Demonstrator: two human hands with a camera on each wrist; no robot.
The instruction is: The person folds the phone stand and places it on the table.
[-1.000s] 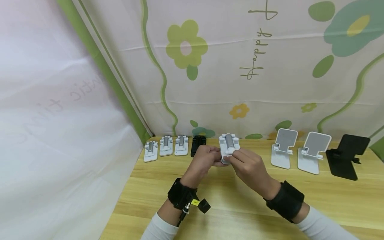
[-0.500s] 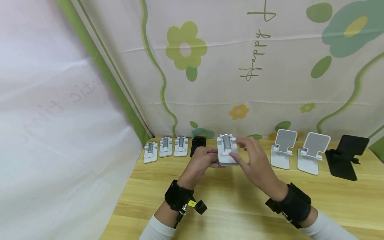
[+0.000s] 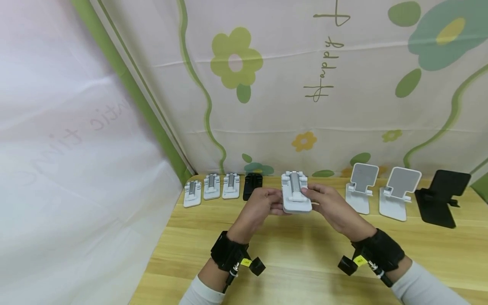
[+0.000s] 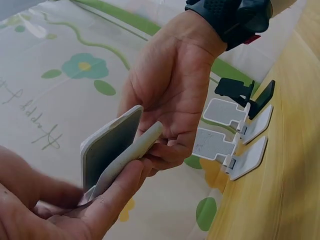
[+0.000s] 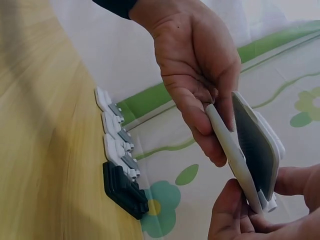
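Note:
Above the table, both hands hold a white folding phone stand [image 3: 296, 204] with a grey hinge arm facing up. The left hand [image 3: 262, 204] grips its left edge, while the right hand [image 3: 331, 206] pinches the right edge, thumb on top. Both wrist views show the stand [image 4: 111, 142] from its side, its two plates parted by a narrow wedge-shaped gap and dark grey padding on the inner face of one. Seen from the right wrist, fingers of both hands touch the stand [image 5: 240, 155].
Left on the wooden table [image 3: 289, 271] lies a row of folded stands: several white, including one white stand [image 3: 192, 194], and a black one [image 3: 251, 185]. At right stand two unfolded white stands [image 3: 357, 199] and an unfolded black stand [image 3: 436, 212]. A flowered curtain [image 3: 267, 110] rises behind.
The right hand came off the stand's near end, opened beside it, then took hold of its right edge. The stand shifted slightly right, still in the left hand.

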